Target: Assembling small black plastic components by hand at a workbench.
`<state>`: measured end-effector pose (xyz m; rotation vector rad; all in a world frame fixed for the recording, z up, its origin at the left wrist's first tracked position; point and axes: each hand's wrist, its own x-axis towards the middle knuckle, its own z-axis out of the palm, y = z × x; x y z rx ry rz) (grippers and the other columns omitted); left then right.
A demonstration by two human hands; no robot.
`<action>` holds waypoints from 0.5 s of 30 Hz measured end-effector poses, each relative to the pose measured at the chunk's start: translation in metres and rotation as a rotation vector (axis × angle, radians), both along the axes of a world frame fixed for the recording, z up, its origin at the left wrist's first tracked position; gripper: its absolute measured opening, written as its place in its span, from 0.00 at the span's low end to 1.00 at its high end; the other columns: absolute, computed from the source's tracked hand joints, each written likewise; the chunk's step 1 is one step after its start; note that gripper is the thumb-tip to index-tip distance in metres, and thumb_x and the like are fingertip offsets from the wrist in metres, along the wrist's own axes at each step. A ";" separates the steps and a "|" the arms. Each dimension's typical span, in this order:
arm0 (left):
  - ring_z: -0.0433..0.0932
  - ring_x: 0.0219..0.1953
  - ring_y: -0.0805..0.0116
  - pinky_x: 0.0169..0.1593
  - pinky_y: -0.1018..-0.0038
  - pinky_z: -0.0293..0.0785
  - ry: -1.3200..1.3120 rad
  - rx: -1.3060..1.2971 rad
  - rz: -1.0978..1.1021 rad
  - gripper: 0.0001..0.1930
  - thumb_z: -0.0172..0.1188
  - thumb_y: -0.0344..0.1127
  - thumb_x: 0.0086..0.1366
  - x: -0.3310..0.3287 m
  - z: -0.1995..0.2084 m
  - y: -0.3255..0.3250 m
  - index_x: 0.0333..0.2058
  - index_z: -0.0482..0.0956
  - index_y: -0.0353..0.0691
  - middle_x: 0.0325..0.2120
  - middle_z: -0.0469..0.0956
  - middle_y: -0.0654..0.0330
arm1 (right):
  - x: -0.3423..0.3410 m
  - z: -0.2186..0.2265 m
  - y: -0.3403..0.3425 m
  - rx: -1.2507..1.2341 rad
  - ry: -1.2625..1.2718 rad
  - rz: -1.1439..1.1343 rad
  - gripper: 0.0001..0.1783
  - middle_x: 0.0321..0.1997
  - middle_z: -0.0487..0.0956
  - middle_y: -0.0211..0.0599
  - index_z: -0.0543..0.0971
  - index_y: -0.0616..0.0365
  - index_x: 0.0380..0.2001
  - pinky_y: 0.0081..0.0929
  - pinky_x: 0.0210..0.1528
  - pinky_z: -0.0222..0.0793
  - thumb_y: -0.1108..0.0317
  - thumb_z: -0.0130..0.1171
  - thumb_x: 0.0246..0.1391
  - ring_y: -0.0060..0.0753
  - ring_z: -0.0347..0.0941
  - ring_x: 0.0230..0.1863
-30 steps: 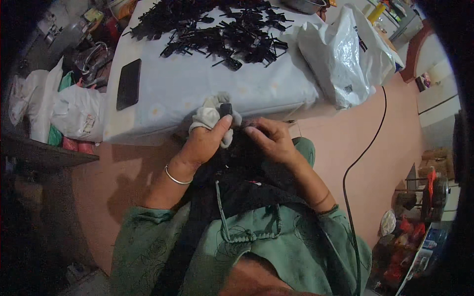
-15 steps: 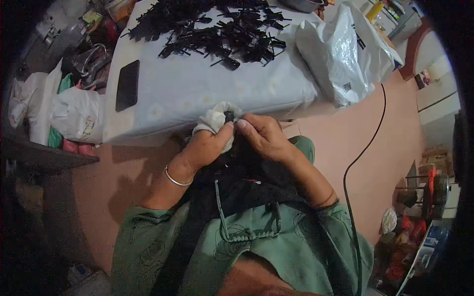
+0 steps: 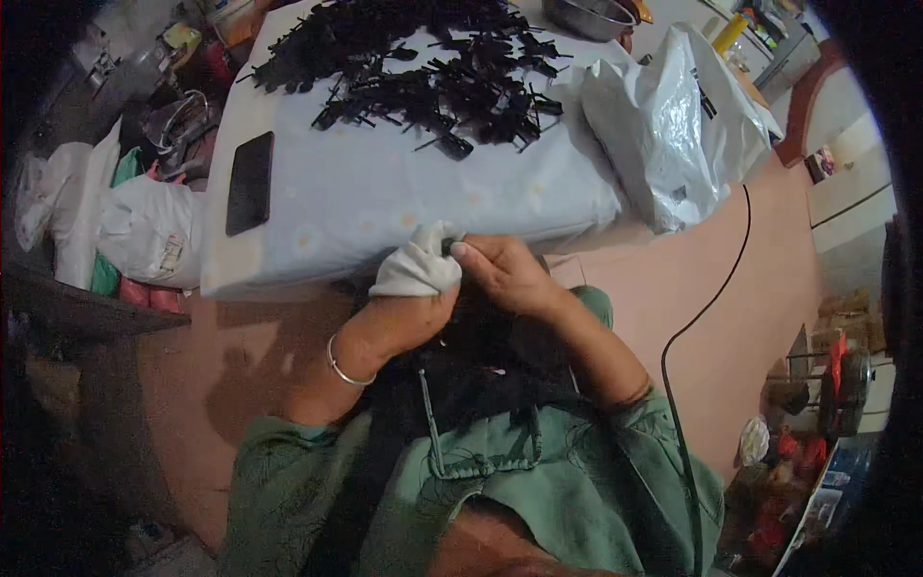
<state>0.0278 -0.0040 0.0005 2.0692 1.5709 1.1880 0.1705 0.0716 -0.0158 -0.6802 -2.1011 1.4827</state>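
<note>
Just in front of the table's near edge, my two hands meet. A white cloth (image 3: pixel 415 273) is bunched over the fingers of my left hand (image 3: pixel 411 319), which is closed on it; most of those fingers are hidden. My right hand (image 3: pixel 510 273) pinches a small black piece (image 3: pixel 447 247) at the top of the cloth, between thumb and bent fingers. Only a little of that piece shows, so its exact kind is unclear. On the table beyond lies a wide heap of black plastic parts (image 3: pixel 433 79) with thin prongs sticking out.
A black phone (image 3: pixel 251 183) lies on the left of the pale tablecloth (image 3: pixel 322 207). At the right edge stands a white plastic bag (image 3: pixel 646 135), with a metal bowl (image 3: pixel 588 17) behind it. A black cable (image 3: pixel 694 322) hangs down on the right. Bags (image 3: pixel 149 231) fill a left shelf.
The white cloth now covers more of my left hand, hiding the thumb that showed before. Both hands sit slightly lower in view, and the table has shifted down a little too.
</note>
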 end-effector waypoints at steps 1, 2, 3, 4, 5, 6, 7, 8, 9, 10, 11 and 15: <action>0.71 0.34 0.49 0.38 0.64 0.68 0.179 -0.020 -0.010 0.11 0.53 0.29 0.52 -0.005 0.003 0.000 0.36 0.71 0.34 0.34 0.71 0.48 | 0.003 0.007 0.013 0.094 -0.184 -0.034 0.15 0.18 0.70 0.32 0.70 0.64 0.25 0.24 0.26 0.62 0.62 0.48 0.56 0.22 0.63 0.22; 0.71 0.34 0.49 0.38 0.64 0.68 0.179 -0.016 -0.012 0.11 0.53 0.29 0.52 -0.008 0.007 0.004 0.36 0.71 0.34 0.34 0.71 0.48 | 0.001 0.008 0.026 0.098 -0.184 -0.036 0.15 0.18 0.70 0.32 0.70 0.64 0.25 0.24 0.26 0.62 0.62 0.48 0.56 0.22 0.63 0.22; 0.71 0.35 0.50 0.39 0.64 0.69 0.108 0.054 -0.042 0.11 0.55 0.29 0.51 -0.012 0.012 0.009 0.35 0.72 0.34 0.34 0.72 0.48 | -0.001 0.008 0.039 0.354 -0.258 -0.243 0.15 0.19 0.72 0.37 0.70 0.63 0.25 0.29 0.26 0.63 0.60 0.50 0.53 0.32 0.67 0.22; 0.72 0.36 0.52 0.40 0.65 0.69 0.038 0.120 -0.067 0.12 0.56 0.30 0.50 -0.015 0.015 0.010 0.35 0.73 0.34 0.34 0.73 0.49 | -0.004 0.009 0.048 0.607 -0.329 -0.445 0.15 0.20 0.74 0.42 0.71 0.62 0.26 0.34 0.25 0.64 0.58 0.53 0.50 0.42 0.71 0.23; 0.71 0.38 0.52 0.42 0.67 0.68 0.199 0.052 -0.051 0.16 0.54 0.33 0.54 -0.023 0.013 0.011 0.43 0.70 0.36 0.36 0.71 0.48 | -0.008 0.008 0.059 0.609 -0.327 -0.450 0.15 0.20 0.74 0.42 0.71 0.62 0.26 0.34 0.25 0.64 0.58 0.53 0.50 0.42 0.71 0.23; 0.71 0.38 0.52 0.42 0.67 0.68 0.201 0.055 -0.054 0.16 0.54 0.33 0.54 -0.026 0.011 0.015 0.43 0.70 0.36 0.36 0.71 0.48 | -0.014 0.003 0.070 0.677 -0.344 -0.498 0.15 0.21 0.74 0.46 0.71 0.61 0.28 0.38 0.26 0.64 0.58 0.54 0.48 0.48 0.70 0.25; 0.71 0.38 0.53 0.43 0.68 0.68 0.174 0.071 -0.030 0.15 0.53 0.32 0.54 -0.031 0.008 0.020 0.42 0.70 0.36 0.36 0.72 0.48 | -0.023 -0.001 0.080 0.745 -0.360 -0.540 0.16 0.23 0.74 0.49 0.71 0.60 0.29 0.42 0.26 0.65 0.57 0.56 0.45 0.54 0.70 0.27; 0.72 0.38 0.53 0.43 0.68 0.68 0.148 0.086 -0.010 0.15 0.53 0.31 0.55 -0.033 0.008 0.023 0.42 0.71 0.35 0.36 0.72 0.49 | -0.028 -0.003 0.087 0.744 -0.359 -0.543 0.16 0.23 0.74 0.49 0.71 0.60 0.29 0.42 0.26 0.65 0.57 0.56 0.45 0.54 0.70 0.27; 0.72 0.39 0.54 0.44 0.69 0.67 0.058 -0.075 0.030 0.14 0.52 0.30 0.55 -0.029 0.014 0.023 0.41 0.71 0.34 0.37 0.72 0.48 | -0.032 -0.005 0.093 0.745 -0.411 -0.531 0.16 0.22 0.74 0.49 0.70 0.59 0.30 0.42 0.27 0.65 0.58 0.56 0.44 0.53 0.70 0.27; 0.72 0.39 0.54 0.44 0.69 0.67 0.058 -0.077 0.035 0.14 0.52 0.30 0.55 -0.030 0.010 0.024 0.41 0.71 0.34 0.37 0.72 0.48 | -0.036 -0.006 0.094 0.747 -0.461 -0.510 0.16 0.21 0.73 0.48 0.70 0.59 0.32 0.43 0.27 0.65 0.59 0.56 0.44 0.52 0.70 0.27; 0.72 0.40 0.54 0.45 0.70 0.67 0.042 0.009 0.080 0.14 0.52 0.30 0.56 -0.031 0.004 0.025 0.41 0.71 0.33 0.37 0.72 0.48 | -0.036 -0.006 0.093 0.746 -0.460 -0.506 0.16 0.21 0.73 0.48 0.70 0.59 0.32 0.43 0.27 0.65 0.59 0.56 0.44 0.52 0.70 0.27; 0.72 0.41 0.60 0.45 0.72 0.66 0.121 0.182 0.092 0.16 0.53 0.30 0.56 -0.037 0.006 0.027 0.43 0.69 0.32 0.38 0.72 0.49 | -0.018 0.002 0.068 0.717 -0.380 -0.215 0.14 0.22 0.73 0.47 0.70 0.60 0.31 0.41 0.27 0.64 0.63 0.57 0.43 0.51 0.70 0.26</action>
